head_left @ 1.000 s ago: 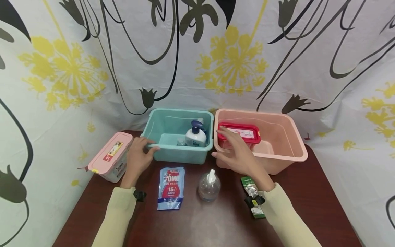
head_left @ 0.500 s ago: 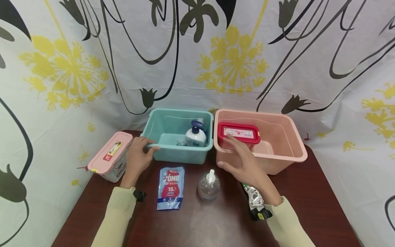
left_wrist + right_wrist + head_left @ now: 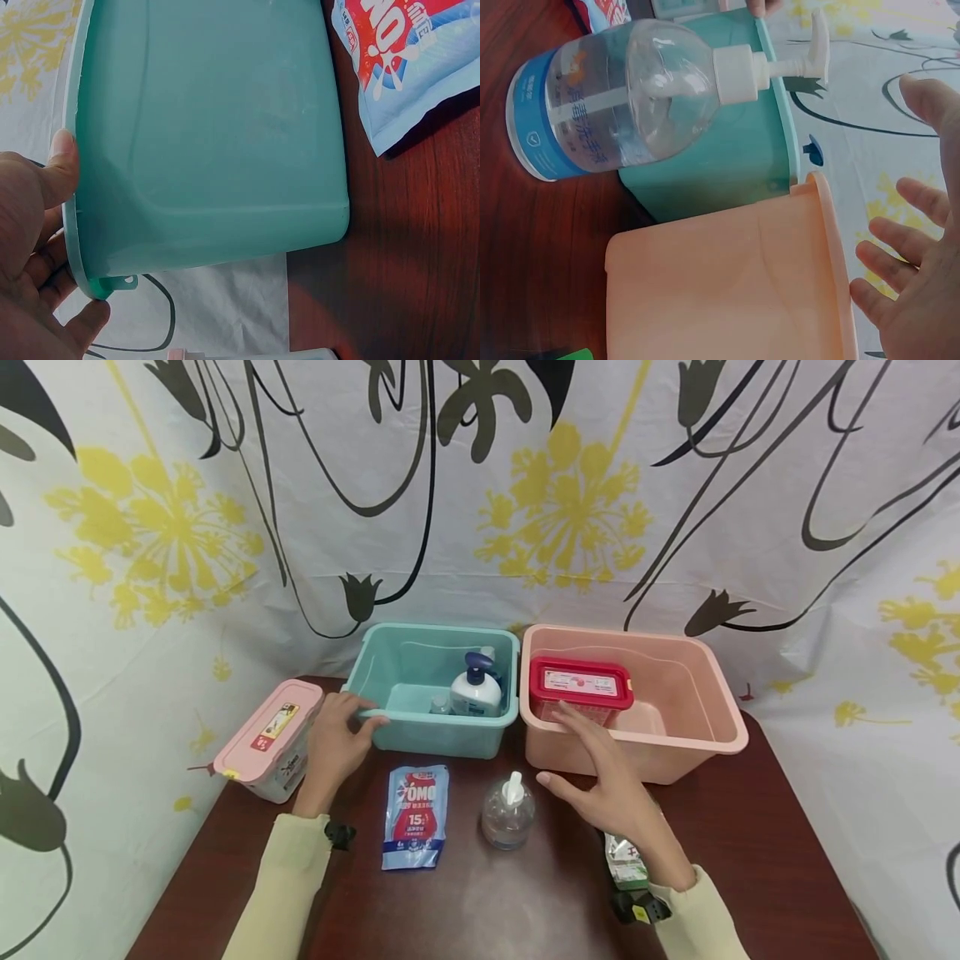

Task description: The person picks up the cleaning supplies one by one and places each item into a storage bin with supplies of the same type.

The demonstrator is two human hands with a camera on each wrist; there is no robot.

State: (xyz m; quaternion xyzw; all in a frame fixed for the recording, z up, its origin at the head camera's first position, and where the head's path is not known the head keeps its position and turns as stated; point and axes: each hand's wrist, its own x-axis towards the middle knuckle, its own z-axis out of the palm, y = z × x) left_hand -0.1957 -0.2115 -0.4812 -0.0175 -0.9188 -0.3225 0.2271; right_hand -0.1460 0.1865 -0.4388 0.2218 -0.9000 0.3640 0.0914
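Observation:
My left hand (image 3: 335, 745) grips the rim of a teal plastic bin (image 3: 435, 739) at its front left corner; the left wrist view has the thumb (image 3: 64, 150) on the rim. Inside that bin stand a white pump bottle (image 3: 476, 695) with a blue pump and a small clear-capped item (image 3: 439, 704). My right hand (image 3: 611, 785) is spread with nothing in it, in front of the pink bin (image 3: 682, 758) and near its front rim. A clear box with a red lid (image 3: 581, 683) lies in the pink bin, at its left end.
Before the bins are a blue OMO detergent pouch (image 3: 415, 818) and a clear pump bottle (image 3: 508, 814) with a white pump. A green and silver packet (image 3: 626, 862) lies partly under the right forearm. A pink-lidded box (image 3: 272, 735) stands at left. Patterned cloth hangs behind.
My right hand has drawn back toward me and slightly right, away from the red-lidded box, which stays in the pink bin. My left hand keeps its place on the teal bin's rim.

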